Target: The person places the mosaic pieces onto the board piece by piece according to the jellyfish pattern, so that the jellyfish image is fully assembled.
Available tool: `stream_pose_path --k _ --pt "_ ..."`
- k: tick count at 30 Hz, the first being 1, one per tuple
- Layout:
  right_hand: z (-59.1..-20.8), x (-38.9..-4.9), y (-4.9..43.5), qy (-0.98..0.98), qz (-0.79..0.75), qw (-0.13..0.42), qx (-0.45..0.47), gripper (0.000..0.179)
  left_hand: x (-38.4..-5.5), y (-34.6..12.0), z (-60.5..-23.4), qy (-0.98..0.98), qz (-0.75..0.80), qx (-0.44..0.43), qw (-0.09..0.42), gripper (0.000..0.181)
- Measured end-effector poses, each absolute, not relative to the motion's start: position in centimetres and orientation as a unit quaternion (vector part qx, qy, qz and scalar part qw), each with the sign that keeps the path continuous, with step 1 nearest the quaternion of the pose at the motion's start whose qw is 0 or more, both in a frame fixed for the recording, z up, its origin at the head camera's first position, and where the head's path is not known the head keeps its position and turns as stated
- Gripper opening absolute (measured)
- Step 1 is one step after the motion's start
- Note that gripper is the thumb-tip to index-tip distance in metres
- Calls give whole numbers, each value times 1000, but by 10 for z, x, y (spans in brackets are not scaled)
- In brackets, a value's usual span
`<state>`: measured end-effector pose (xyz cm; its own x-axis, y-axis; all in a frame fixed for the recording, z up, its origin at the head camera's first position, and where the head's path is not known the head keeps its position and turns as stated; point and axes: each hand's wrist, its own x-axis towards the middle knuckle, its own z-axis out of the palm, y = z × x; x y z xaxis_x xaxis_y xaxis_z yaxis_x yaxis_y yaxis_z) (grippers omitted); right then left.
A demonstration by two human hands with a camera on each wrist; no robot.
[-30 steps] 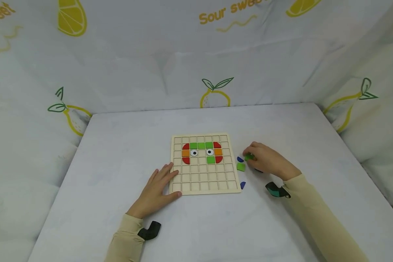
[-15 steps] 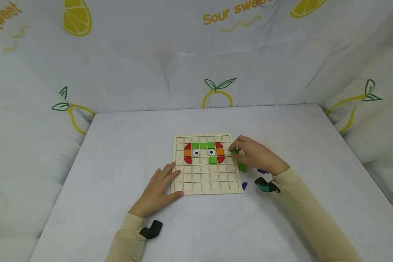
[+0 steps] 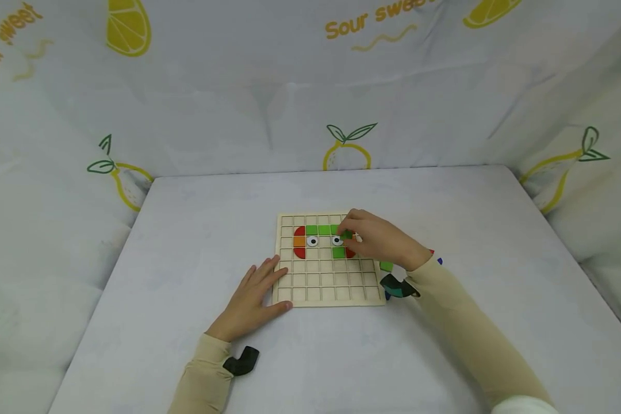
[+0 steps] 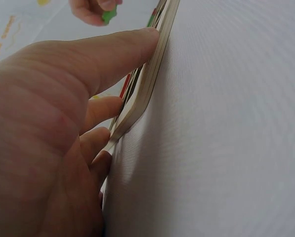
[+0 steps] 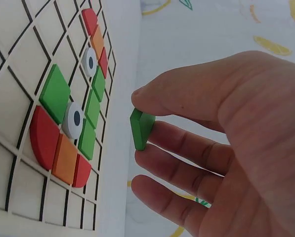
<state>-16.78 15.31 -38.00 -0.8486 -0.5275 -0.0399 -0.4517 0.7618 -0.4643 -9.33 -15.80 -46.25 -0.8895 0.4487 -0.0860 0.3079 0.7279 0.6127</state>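
A pale wooden grid board (image 3: 321,282) lies on the table, bearing red, orange and green tiles and two round eye tiles (image 3: 313,241). My left hand (image 3: 252,299) rests along the board's lower left, fingers spread on its edge and thumb at the near corner. Over the upper right of the board, my right hand (image 3: 380,237) pinches a green square tile (image 5: 141,129) between thumb and fingers. In the right wrist view that tile is held apart from the board, level with the row of green tiles (image 5: 93,108). From the head, my right hand partly hides the red and orange tiles there.
Right of the board lie a loose green tile (image 3: 386,266) and a blue piece (image 3: 439,261), with others partly hidden under my right wrist. A white table cover (image 3: 212,218) spreads around the board, and a lemon-printed cloth (image 3: 238,86) hangs behind.
My right hand has picked up the green tile from beside the board and carried it left over the board's upper right. My left hand has stayed at the board's edge.
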Motion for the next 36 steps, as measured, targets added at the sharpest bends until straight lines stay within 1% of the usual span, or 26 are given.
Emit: stream_pose_path --k 8,14,22,29,36 --pt "-385 -174 132 932 -211 94 -279 21 -95 -158 -461 920 305 209 128 76" --pt "-395 -176 121 934 -195 113 -278 20 -96 -157 -460 921 300 209 136 76" --pt "-404 -176 117 934 -165 115 -297 18 -95 -157 -459 920 302 209 134 75" --pt "-411 -175 112 932 -168 126 -295 16 -95 -158 -459 922 300 207 133 75" --pt "-414 -175 111 928 -167 118 -311 17 -95 -159 -458 921 303 203 136 75"
